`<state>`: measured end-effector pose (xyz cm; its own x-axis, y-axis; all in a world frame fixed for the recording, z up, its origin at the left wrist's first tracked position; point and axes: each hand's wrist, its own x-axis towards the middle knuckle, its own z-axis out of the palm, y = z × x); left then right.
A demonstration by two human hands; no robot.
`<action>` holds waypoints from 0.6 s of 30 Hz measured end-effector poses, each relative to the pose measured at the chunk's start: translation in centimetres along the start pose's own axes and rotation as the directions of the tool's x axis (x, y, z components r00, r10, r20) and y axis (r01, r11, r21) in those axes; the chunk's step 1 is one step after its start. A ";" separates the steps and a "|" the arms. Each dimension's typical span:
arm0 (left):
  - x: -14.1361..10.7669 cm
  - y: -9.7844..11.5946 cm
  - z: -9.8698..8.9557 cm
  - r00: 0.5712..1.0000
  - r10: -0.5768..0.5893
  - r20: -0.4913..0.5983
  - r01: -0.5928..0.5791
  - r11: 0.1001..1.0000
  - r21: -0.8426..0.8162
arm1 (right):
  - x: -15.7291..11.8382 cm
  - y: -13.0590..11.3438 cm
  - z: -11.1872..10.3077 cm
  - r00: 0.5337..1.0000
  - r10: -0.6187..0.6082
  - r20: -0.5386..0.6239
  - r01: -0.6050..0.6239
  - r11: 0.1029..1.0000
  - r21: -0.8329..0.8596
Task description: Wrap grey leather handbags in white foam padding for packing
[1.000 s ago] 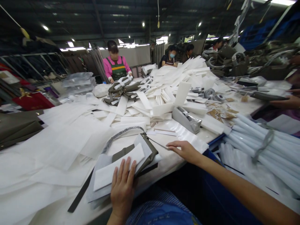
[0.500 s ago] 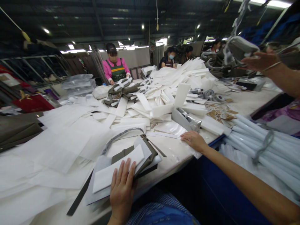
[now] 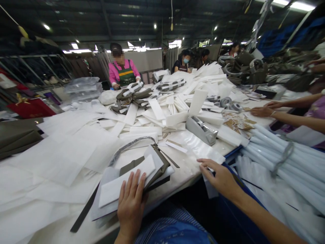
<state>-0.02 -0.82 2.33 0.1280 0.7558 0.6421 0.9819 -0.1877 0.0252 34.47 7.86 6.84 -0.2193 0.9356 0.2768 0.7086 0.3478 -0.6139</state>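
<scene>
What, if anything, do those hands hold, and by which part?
Left hand: lying on the white strip, over its near edge. Right hand: grip on the plastic sheet unclear.

Overhead the ceiling [image 3: 138,21] is dark, crossed by beams and dotted with small bright lamps [image 3: 155,26]; a long strip light [image 3: 302,6] glows at the upper right. A cord [image 3: 172,13] with a yellow end dangles down. Daylight-bright windows [image 3: 175,44] show beyond a pale partition [image 3: 149,61]. A metal-framed rack [image 3: 48,68] lines the left, and a broad whitish table [image 3: 189,173] stretches before me.
</scene>
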 end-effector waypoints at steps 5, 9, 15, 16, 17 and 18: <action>0.1 0.2 -0.2 1.000 -0.013 0.002 0.013 1.000 -0.003 | -3.8 -3.5 3.9 0.935 -0.099 0.342 0.025 0.976 0.215; 0.3 0.2 -0.1 1.000 -0.015 0.013 0.015 1.000 -0.018 | -3.3 -3.3 5.3 0.953 -0.026 0.301 -0.021 0.988 0.151; -0.2 0.0 0.0 1.000 -0.005 -0.011 0.006 0.998 0.056 | 1.2 1.6 9.4 0.964 -0.238 -0.116 0.213 0.958 -0.194; -0.4 -0.2 0.2 0.999 -0.002 -0.038 0.005 0.997 0.083 | 1.9 3.0 10.7 0.937 -0.301 -0.175 0.253 0.934 -0.252; -0.5 -0.4 0.7 0.997 0.025 -0.074 -0.016 0.993 0.119 | 2.5 4.6 12.1 0.903 -0.369 -0.221 0.301 0.909 -0.289; -0.5 -0.7 1.2 0.992 0.056 -0.115 -0.038 0.987 0.157 | 3.3 6.3 13.7 0.868 -0.425 -0.256 0.351 0.891 -0.288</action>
<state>-0.56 -0.29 1.06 0.1661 0.6666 0.7266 0.9861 -0.1156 -0.1194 29.02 13.98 -6.20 -0.3201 0.6486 0.6905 0.7473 0.6209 -0.2368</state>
